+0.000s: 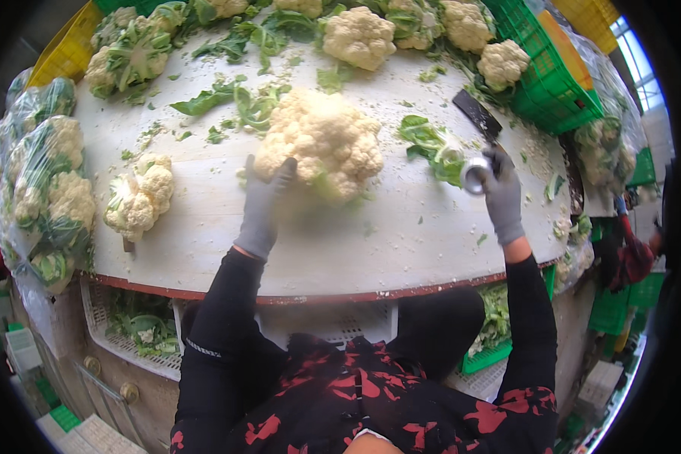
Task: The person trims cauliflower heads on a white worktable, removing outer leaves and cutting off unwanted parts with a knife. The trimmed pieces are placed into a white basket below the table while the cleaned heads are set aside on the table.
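My left hand (pixel 265 204), in a grey glove, holds the near left side of a large cream cauliflower head (pixel 323 142), its thumb over the curds. The lower edge of that head is blurred. In my right hand (pixel 500 196), also gloved, is a round, hollow metal end (pixel 476 176), apparently the handle of a knife. A broad dark blade (pixel 478 113) reaches from the fingers towards the back of the table; the join is hidden by the hand. A trimmed cauliflower leaf piece (pixel 434 148) lies just left of the right hand.
Smaller cauliflower pieces (pixel 141 196) lie left on the white tabletop (pixel 204 249). More heads (pixel 358 37) line the back, by a green crate (pixel 556 74). Plastic-wrapped cauliflowers (pixel 51 187) stack at the left edge. A white crate (pixel 96 318) sits below. Another person's sleeve (pixel 633 261) shows right.
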`<action>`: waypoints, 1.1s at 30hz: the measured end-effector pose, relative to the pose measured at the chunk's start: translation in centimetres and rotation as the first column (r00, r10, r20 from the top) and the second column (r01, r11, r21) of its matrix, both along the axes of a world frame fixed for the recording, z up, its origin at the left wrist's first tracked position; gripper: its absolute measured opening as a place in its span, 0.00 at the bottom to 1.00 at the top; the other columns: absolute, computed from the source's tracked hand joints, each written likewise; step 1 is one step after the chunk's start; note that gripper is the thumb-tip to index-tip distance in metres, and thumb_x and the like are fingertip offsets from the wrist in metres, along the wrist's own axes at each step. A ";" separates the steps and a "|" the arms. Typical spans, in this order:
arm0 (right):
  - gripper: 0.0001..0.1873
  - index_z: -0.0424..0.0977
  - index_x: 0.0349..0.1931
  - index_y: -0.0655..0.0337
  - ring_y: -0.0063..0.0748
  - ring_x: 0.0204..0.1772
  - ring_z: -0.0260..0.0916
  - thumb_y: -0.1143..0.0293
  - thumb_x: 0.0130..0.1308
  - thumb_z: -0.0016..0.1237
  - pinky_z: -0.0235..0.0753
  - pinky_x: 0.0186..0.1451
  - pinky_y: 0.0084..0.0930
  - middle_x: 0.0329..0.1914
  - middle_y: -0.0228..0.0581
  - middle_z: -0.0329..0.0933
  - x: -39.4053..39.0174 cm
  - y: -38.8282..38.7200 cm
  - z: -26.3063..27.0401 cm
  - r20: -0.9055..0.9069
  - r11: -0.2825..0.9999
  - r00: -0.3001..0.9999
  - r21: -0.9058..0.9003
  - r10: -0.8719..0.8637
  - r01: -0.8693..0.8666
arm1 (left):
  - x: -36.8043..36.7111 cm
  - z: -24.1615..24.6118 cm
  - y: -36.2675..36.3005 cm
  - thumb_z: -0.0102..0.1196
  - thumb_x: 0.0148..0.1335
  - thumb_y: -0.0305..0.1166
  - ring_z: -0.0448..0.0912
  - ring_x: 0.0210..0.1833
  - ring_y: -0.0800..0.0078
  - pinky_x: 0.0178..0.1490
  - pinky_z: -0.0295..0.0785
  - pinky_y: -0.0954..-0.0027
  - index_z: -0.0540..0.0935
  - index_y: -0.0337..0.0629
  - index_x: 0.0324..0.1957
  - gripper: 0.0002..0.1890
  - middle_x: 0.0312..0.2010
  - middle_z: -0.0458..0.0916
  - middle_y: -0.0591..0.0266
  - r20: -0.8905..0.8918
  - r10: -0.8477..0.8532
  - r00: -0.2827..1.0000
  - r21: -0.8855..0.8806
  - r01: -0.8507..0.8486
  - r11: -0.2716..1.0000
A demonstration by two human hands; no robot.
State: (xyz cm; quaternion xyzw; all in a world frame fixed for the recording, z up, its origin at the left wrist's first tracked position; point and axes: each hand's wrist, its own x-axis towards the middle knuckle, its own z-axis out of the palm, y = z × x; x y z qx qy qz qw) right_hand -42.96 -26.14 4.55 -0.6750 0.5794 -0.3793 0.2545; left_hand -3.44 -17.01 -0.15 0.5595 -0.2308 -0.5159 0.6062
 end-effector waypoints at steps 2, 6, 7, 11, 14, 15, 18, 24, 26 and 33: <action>0.12 0.76 0.47 0.66 0.40 0.45 0.82 0.74 0.65 0.52 0.80 0.52 0.32 0.41 0.49 0.83 3.7 -6.2 -0.2 -0.022 0.988 0.992 -0.093 0.125 -0.127 | -0.2 0.4 -0.4 0.68 0.65 0.34 0.80 0.50 0.71 0.48 0.80 0.70 0.58 0.38 0.72 0.41 0.54 0.77 0.54 -0.086 -0.012 0.996 -0.020 0.010 1.000; 0.12 0.80 0.44 0.62 0.58 0.50 0.80 0.66 0.65 0.51 0.78 0.56 0.42 0.45 0.59 0.82 7.6 -14.2 -8.1 -0.445 0.990 0.885 0.061 0.138 -0.124 | -0.1 1.0 -0.9 0.68 0.64 0.34 0.79 0.53 0.71 0.53 0.78 0.71 0.61 0.34 0.70 0.38 0.55 0.78 0.55 -0.062 0.043 0.997 -0.020 -0.045 0.999; 0.15 0.78 0.41 0.63 0.60 0.48 0.79 0.60 0.64 0.55 0.77 0.53 0.43 0.41 0.58 0.82 6.4 -14.2 -10.6 -0.461 0.989 0.882 0.147 0.094 -0.029 | 0.0 1.0 -0.9 0.68 0.64 0.35 0.79 0.53 0.71 0.54 0.78 0.71 0.61 0.33 0.70 0.38 0.55 0.78 0.55 -0.051 0.041 0.998 -0.059 -0.044 0.997; 0.12 0.78 0.39 0.66 0.57 0.43 0.77 0.65 0.67 0.50 0.74 0.49 0.45 0.38 0.57 0.80 -6.7 -8.4 -15.9 -0.370 0.992 0.927 -0.124 -0.060 0.015 | 0.0 0.5 -0.8 0.69 0.63 0.36 0.78 0.54 0.71 0.56 0.77 0.70 0.64 0.31 0.68 0.37 0.56 0.78 0.55 -0.069 0.034 0.997 -0.104 -0.041 0.994; 0.13 0.78 0.37 0.67 0.54 0.40 0.78 0.64 0.69 0.49 0.75 0.48 0.43 0.36 0.56 0.81 -19.2 0.0 -14.1 -0.366 0.954 0.893 0.038 -0.264 0.297 | 0.1 -0.1 -0.9 0.68 0.64 0.36 0.78 0.54 0.72 0.56 0.76 0.70 0.65 0.30 0.66 0.35 0.55 0.78 0.55 -0.046 0.018 0.999 -0.122 -0.024 0.992; 0.15 0.78 0.37 0.68 0.55 0.42 0.79 0.63 0.69 0.49 0.75 0.48 0.44 0.37 0.58 0.81 -22.2 2.3 -12.8 -0.574 0.889 0.748 0.076 -0.332 0.452 | 0.2 -0.2 -0.9 0.67 0.65 0.38 0.78 0.54 0.72 0.56 0.76 0.70 0.65 0.29 0.66 0.35 0.55 0.78 0.55 -0.037 0.005 0.999 -0.145 -0.010 0.989; 0.18 0.75 0.43 0.72 0.54 0.43 0.80 0.61 0.71 0.48 0.76 0.49 0.43 0.39 0.58 0.81 -25.2 4.8 -7.5 -0.629 0.807 0.609 -0.051 -0.484 0.588 | 1.1 -0.1 -0.7 0.64 0.67 0.44 0.78 0.53 0.72 0.54 0.76 0.71 0.65 0.28 0.67 0.37 0.54 0.78 0.55 -0.195 -0.003 0.981 -0.115 -0.020 0.993; 0.18 0.73 0.56 0.68 0.35 0.51 0.80 0.64 0.74 0.53 0.86 0.50 0.27 0.53 0.47 0.78 -3.1 -2.7 2.0 0.360 0.976 0.924 0.115 0.132 -0.185 | 1.3 1.3 -0.8 0.65 0.66 0.48 0.78 0.54 0.69 0.53 0.76 0.71 0.66 0.27 0.69 0.41 0.54 0.79 0.51 -0.038 0.108 0.993 -0.133 -0.112 0.985; 0.19 0.74 0.59 0.66 0.27 0.52 0.79 0.64 0.75 0.52 0.82 0.56 0.25 0.51 0.39 0.79 7.6 -3.6 3.3 0.359 0.897 0.848 0.063 0.389 -0.438 | 1.0 1.4 -1.5 0.67 0.64 0.46 0.78 0.56 0.67 0.55 0.76 0.70 0.69 0.27 0.68 0.40 0.56 0.78 0.48 0.208 0.041 0.977 -0.230 0.009 0.973; 0.11 0.79 0.43 0.58 0.39 0.40 0.82 0.61 0.69 0.54 0.79 0.47 0.33 0.35 0.43 0.83 19.9 -3.9 3.6 -0.380 0.819 0.731 0.168 0.567 -0.548 | 1.3 -1.2 -2.9 0.70 0.58 0.41 0.77 0.59 0.63 0.59 0.75 0.68 0.73 0.29 0.65 0.37 0.60 0.76 0.45 0.383 0.109 0.917 -0.138 -0.060 0.989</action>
